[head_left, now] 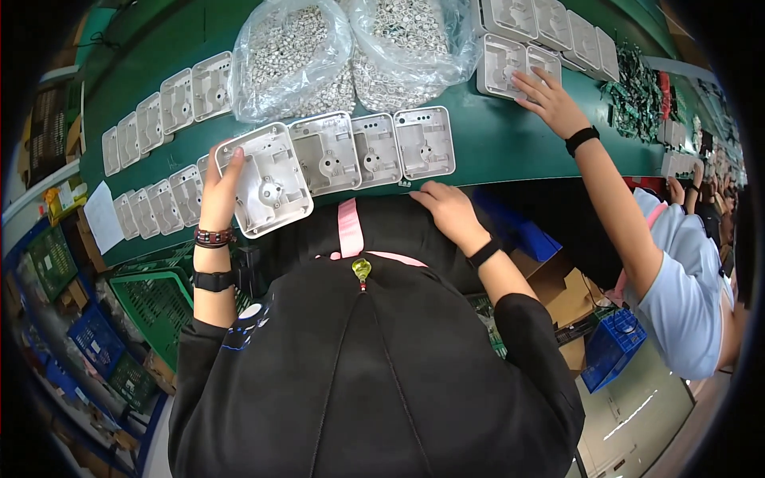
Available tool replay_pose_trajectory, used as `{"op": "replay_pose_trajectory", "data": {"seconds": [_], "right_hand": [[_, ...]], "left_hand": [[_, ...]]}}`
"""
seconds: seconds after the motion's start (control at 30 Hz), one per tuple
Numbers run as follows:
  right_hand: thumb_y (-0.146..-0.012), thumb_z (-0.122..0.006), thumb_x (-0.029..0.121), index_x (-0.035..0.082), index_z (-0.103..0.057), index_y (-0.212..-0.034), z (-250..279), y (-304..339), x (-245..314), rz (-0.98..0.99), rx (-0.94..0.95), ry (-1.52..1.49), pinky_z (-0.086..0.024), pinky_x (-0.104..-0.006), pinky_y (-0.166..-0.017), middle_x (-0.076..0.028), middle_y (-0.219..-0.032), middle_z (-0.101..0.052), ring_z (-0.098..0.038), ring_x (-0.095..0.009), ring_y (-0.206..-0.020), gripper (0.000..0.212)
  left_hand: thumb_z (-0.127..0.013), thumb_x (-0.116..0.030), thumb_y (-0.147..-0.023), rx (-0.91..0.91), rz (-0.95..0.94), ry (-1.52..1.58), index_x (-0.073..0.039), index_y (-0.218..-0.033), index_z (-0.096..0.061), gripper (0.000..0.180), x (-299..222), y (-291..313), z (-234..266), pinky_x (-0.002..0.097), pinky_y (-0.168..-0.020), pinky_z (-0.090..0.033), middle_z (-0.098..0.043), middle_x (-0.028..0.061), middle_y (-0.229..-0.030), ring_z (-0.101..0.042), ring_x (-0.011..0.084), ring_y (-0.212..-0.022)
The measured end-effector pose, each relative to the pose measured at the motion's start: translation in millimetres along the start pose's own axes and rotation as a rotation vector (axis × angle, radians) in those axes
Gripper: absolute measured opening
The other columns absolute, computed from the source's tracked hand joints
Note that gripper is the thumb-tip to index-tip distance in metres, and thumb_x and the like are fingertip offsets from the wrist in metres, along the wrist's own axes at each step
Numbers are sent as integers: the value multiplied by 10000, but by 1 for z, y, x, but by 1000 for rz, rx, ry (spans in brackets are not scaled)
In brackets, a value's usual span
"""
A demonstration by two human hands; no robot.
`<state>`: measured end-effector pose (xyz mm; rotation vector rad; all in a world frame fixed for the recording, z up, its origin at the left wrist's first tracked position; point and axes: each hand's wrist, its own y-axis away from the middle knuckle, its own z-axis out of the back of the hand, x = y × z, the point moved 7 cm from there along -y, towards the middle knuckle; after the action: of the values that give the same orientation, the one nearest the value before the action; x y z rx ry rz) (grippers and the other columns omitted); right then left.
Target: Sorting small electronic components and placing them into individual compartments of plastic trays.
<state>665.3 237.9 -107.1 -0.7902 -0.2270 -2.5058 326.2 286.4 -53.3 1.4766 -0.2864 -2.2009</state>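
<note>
Left hand [215, 190] grips a housing [267, 179] at the green bench [518, 151]; whether the right hand [450, 211] pinches anything, I can't tell. Three similar housings [374, 151] lie just right of the held one, bulging bags [249, 97] beyond. It's pale grey, open-faced, round-cornered.

I can read no text, label, number or sign from here; the white sheet [103, 217] near nine o'clock shows me nothing legible.

**Materials and surface finish**

Held housing [256, 155]: smooth, satin; metal or plastic, cannot tell. Bags [249, 88]: glossy, crinkled clear plastic. Tabletop [510, 143]: smooth, low sheen. Green crate [145, 279]: plastic. Person's top [358, 382]: matt cloth. Sheet [102, 221] at left: paper.
</note>
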Motion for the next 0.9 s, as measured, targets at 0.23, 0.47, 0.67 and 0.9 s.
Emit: {"op": "replay_pose_trajectory", "data": {"seconds": [0.23, 0.47, 0.67, 0.9], "right_hand": [[-723, -488, 126, 133, -522, -1066, -63, 2, -8, 243, 248, 413, -431, -274, -539, -31, -777, -512, -551, -164, -621, 344], [-730, -512, 111, 90, -519, -946, -67, 1, -8, 208, 113, 379, -436, -278, -543, -55, -774, -520, -554, -169, -605, 217], [-766, -535, 17, 48, -489, -884, -11, -1, 11, -297, -144, -295, -454, -286, -582, -76, -779, -561, -575, -172, -651, 131], [-798, -536, -32, 19, -484, -893, 33, -21, 81, -384, 196, -1310, -460, -282, -635, -96, -838, -555, -563, -164, -761, 120]], "left_hand": [[-537, -294, -849, 200, -108, -35, -47, -1127, -452, 382, -17, 14, -53, 275, -886, -349, -519, 91, -1068, -473, 161, -990], [-553, -306, -834, 384, -132, -77, -64, -1119, -437, 391, -19, 28, -79, 300, -857, -379, -560, 133, -1013, -528, 220, -967], [-551, -320, -832, 378, -165, -135, -75, -1134, -426, 409, -30, 21, -75, 314, -833, -401, -572, 158, -996, -554, 259, -952], [-546, -353, -826, 376, -224, -156, -77, -1140, -427, 435, -25, 24, -78, 326, -814, -417, -573, 180, -1007, -562, 284, -954]]}}
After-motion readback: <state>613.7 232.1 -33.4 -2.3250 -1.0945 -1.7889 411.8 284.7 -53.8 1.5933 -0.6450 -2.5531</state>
